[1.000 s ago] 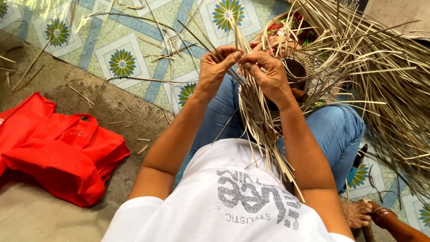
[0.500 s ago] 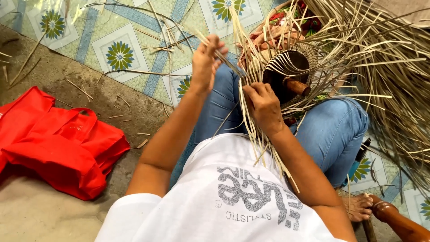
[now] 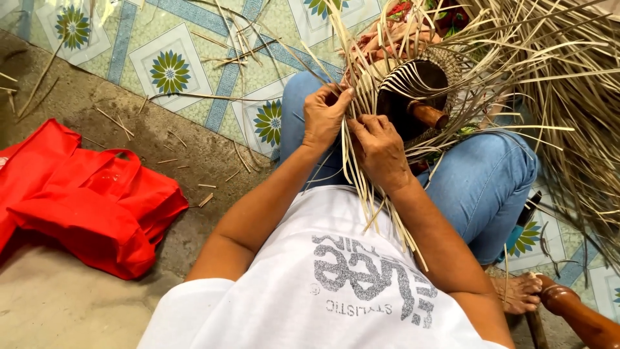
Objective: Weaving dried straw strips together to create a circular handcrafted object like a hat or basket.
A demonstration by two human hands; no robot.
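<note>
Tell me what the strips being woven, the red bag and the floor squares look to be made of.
Strips: thin, flat, pale tan and matte, likely split bamboo or palm; both hands pinch them. Red bag: soft matte cloth, probably non-woven fabric, judging by its limp folds. Floor squares: glossy ceramic tiles with a printed flower pattern, by their sheen and straight joints.

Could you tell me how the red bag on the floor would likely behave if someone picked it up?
The red bag would probably be floppy: it lies slumped and creased. It likely weighs little, since it looks flat and mostly empty. Its handle would probably sag until pulled taut.
</note>
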